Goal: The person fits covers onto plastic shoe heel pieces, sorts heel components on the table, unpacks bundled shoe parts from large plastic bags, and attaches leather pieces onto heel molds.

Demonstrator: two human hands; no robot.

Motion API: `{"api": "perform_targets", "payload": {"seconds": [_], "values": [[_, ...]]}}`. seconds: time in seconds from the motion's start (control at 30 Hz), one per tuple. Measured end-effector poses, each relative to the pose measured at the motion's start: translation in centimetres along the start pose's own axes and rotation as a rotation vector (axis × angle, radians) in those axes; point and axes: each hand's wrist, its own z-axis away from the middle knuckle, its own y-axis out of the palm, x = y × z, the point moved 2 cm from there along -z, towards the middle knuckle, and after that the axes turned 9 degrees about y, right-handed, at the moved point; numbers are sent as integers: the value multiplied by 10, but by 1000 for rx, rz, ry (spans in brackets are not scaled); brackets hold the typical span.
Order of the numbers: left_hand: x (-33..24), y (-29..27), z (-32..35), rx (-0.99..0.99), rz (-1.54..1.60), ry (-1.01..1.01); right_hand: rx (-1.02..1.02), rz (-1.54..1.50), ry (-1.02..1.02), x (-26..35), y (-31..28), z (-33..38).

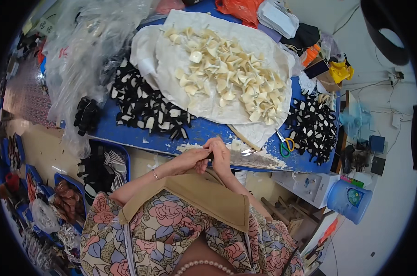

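My left hand (pixel 194 160) and my right hand (pixel 220 154) meet at the front edge of the blue table (pixel 164 146), close to my body. The fingers of both are closed around a small black piece (pixel 211 156), mostly hidden between them. Beyond my hands, a heap of cream, flared pieces with thin tips (pixel 236 69) lies on a white cloth (pixel 171 83). To the left spreads a pile of small black-and-white pieces (pixel 148 110). A similar black-and-white pile (pixel 312 126) lies on the right, next to scissors (pixel 286 146) with green and orange handles.
Crumpled clear plastic sheeting (pixel 84 60) covers the far left. A red bag (pixel 240 9), a phone (pixel 316 69) and a yellow item (pixel 341 71) are at the back. Blue bins (pixel 125 158) stand low on the left; a blue water jug (pixel 351 200) is low on the right.
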Motion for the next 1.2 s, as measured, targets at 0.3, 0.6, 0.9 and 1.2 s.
{"api": "perform_targets", "payload": {"seconds": [0.3, 0.6, 0.9, 1.2], "values": [[12, -16, 32, -319, -219, 367, 37, 338, 112, 37, 34, 11], [9, -19, 42, -389, -543, 547, 88, 275, 108, 25, 48, 2], [-2, -14, 42, -485, -321, 369, 251, 131, 176, 28, 49, -26], [-18, -14, 28, -602, -100, 362, 474, 49, 270, 18, 36, -71]]}}
